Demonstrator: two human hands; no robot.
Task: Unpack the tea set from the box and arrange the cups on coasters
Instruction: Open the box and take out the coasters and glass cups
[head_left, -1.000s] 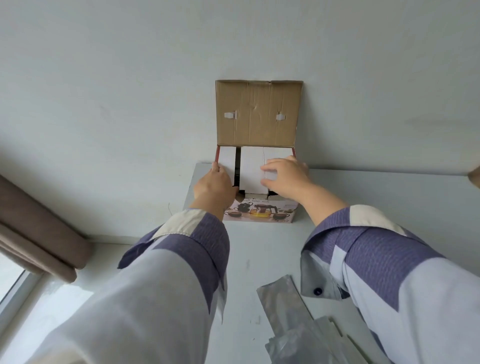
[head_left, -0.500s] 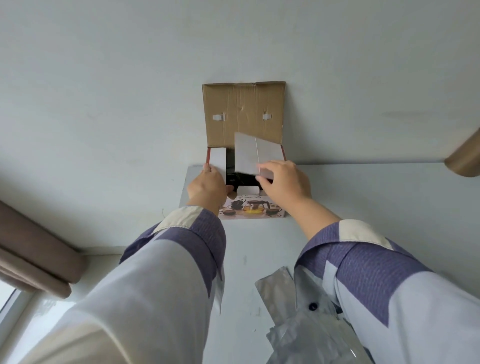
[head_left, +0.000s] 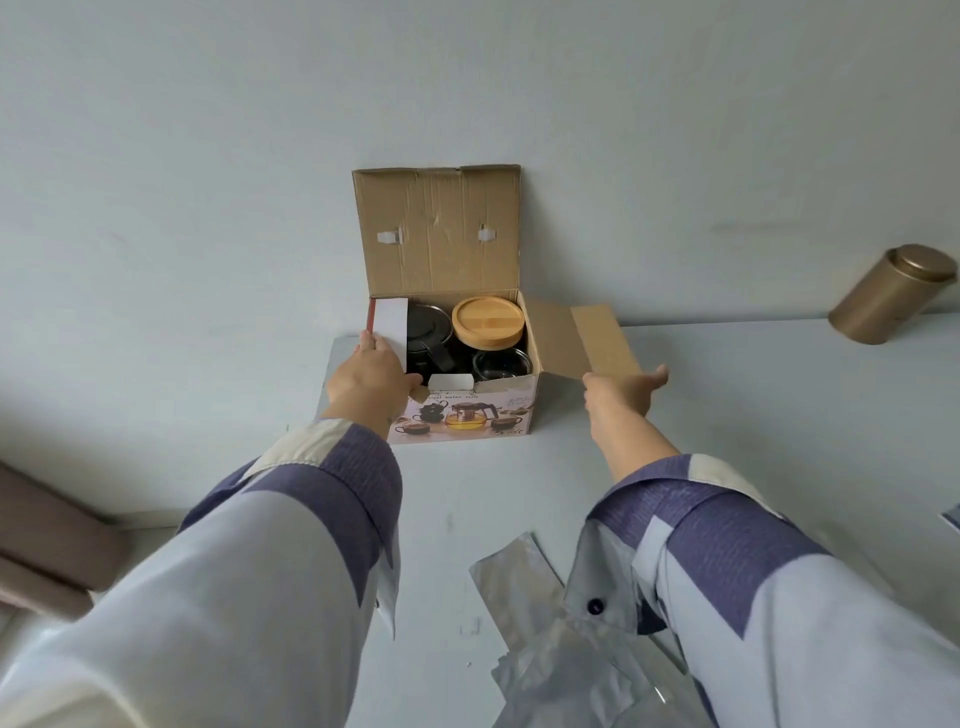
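Observation:
The tea set box (head_left: 462, 418) stands against the wall with its lid flap upright. Inside I see a round wooden coaster stack (head_left: 487, 322), a dark teapot (head_left: 427, 335) to its left and a glass cup (head_left: 501, 364) at the front right. My left hand (head_left: 370, 378) grips the left white side flap (head_left: 389, 325) at the box's left edge. My right hand (head_left: 621, 391) holds the right cardboard flap (head_left: 584, 338), folded outward and down to the right of the box.
A gold tin canister (head_left: 891, 293) lies tilted at the far right by the wall. Silver foil pouches (head_left: 550, 634) lie on the white table (head_left: 727, 405) near my right sleeve. A brown curtain (head_left: 47, 551) hangs at the lower left.
My right hand swung the right flap up off the top and out to the right, uncovering the teapot, coasters and cup. My left hand stays on the left flap.

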